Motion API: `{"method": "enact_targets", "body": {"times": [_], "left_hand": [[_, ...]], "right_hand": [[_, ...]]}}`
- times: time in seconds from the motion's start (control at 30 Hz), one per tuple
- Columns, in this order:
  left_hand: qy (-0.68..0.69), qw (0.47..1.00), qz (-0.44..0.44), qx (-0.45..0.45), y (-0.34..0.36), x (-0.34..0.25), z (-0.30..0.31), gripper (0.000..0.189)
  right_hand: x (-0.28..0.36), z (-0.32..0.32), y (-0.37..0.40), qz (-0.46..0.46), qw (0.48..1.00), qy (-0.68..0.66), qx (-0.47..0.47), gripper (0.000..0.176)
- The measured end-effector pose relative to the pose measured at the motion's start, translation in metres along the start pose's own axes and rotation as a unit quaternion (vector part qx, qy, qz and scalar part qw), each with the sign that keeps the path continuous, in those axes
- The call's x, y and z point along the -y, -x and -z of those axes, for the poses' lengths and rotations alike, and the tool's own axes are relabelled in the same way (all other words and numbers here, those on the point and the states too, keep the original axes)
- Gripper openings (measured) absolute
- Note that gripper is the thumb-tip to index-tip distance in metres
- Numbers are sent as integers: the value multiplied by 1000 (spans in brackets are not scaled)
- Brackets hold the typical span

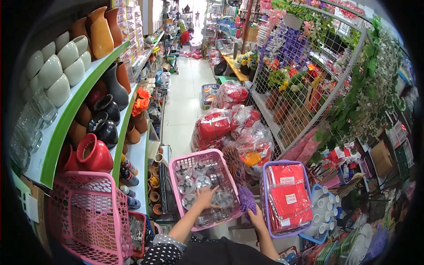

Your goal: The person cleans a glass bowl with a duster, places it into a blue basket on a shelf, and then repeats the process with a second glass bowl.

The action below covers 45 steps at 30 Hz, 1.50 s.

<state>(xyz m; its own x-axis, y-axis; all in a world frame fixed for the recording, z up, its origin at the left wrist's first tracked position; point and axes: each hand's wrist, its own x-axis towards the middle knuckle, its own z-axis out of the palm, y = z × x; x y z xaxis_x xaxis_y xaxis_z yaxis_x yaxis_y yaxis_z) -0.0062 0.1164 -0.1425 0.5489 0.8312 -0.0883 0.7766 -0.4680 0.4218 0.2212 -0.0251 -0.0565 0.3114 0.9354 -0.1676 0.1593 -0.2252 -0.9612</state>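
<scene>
My left hand (206, 198) reaches into a pink plastic basket (175, 182) with its fingers spread over several clear glass jars (199, 169). The fingertips lie right at the jars in the middle. On the other side of the basket, my right hand (256, 217) is closed around the lower end of a duster-like bundle (245, 197), purple and tufted below, brown and bushy above. This bundle lies along the basket's right rim. A purple basket (266, 194) of red packets in clear wrap, with handwritten labels, stands just right of my right hand.
Shelves (84, 84) on the left hold pale pots, vases and glassware. A large pink basket (117, 216) stands at lower left. Bagged red goods (214, 126) are piled ahead beside the tiled aisle (183, 95). A wire rack (304, 99) with artificial flowers rises on the right.
</scene>
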Motion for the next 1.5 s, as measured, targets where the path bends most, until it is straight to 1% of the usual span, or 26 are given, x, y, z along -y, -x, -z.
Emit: {"method": "enact_targets", "body": {"times": [0.1,0.17,0.37,0.43,0.47,0.5,0.53,0.57,0.6,0.63,0.7,0.73,0.77,0.83,0.87,0.9,0.97,1.0,1.03,1.1,1.17,1.2,1.23,1.3,1.33,1.5], "left_hand": [[-6,998,-50,36,-9,-12,-2,114],[3,998,-61,4,-13,-19,-11,110],[54,998,0,35,-21,-22,-16,101],[299,953,-4,-57,-22,-11,-26,100],[342,935,-16,-94,-23,-5,-31,86],[339,936,-17,-99,-17,-9,-12,86],[586,808,51,-41,-1,-23,23,77],[784,610,113,21,8,-30,45,71],[844,527,-13,97,9,-14,46,62],[844,529,-14,92,14,-8,52,62],[933,345,-74,68,24,-3,71,65],[909,415,26,7,38,-23,111,68],[950,311,30,-22,53,-48,150,60],[948,317,-28,-17,54,-31,155,64],[944,325,-42,-41,56,-29,152,69],[946,323,-18,-34,61,-33,160,71],[948,305,-92,-4,61,-26,154,68],[947,306,-94,-5,62,-26,153,68],[952,292,-88,2,63,-26,152,67],[957,279,-82,10,63,-35,155,67],[971,220,7,-94,69,-53,168,67],[954,292,11,-62,69,-44,162,66],[966,193,-167,47,51,-6,117,67],[957,289,-31,-14,63,-24,138,67],[951,309,-7,-31,66,-29,144,68],[964,262,3,-48,63,-29,146,65]], "right_hand": [[0,0,-5,14,999,33,19,35],[3,0,-5,19,999,28,22,34],[31,4,2,30,999,15,25,40],[43,6,9,62,997,-41,-19,48],[40,12,11,45,998,-52,-10,53],[41,17,11,50,997,-54,-8,53],[44,22,14,50,997,-56,16,53],[49,26,18,50,996,-58,41,54],[61,29,23,47,995,-57,68,56],[68,32,25,50,994,-58,72,56],[76,43,26,47,975,-25,215,58],[65,48,19,33,961,-4,276,59],[67,45,17,39,960,-6,278,59],[83,34,15,72,961,37,265,60],[91,25,13,91,967,-3,238,58],[91,16,11,96,967,-3,237,58],[88,0,2,144,985,10,98,58],[94,-9,4,168,983,-7,76,55],[96,-9,6,170,982,-8,77,55],[97,-7,8,109,967,7,230,51],[88,-8,5,128,952,61,272,49],[82,-11,4,137,963,55,227,49],[80,-13,4,146,971,50,182,50],[87,-10,8,146,970,80,175,50],[94,-8,11,145,969,111,169,50],[103,5,15,84,974,108,178,51]]}}
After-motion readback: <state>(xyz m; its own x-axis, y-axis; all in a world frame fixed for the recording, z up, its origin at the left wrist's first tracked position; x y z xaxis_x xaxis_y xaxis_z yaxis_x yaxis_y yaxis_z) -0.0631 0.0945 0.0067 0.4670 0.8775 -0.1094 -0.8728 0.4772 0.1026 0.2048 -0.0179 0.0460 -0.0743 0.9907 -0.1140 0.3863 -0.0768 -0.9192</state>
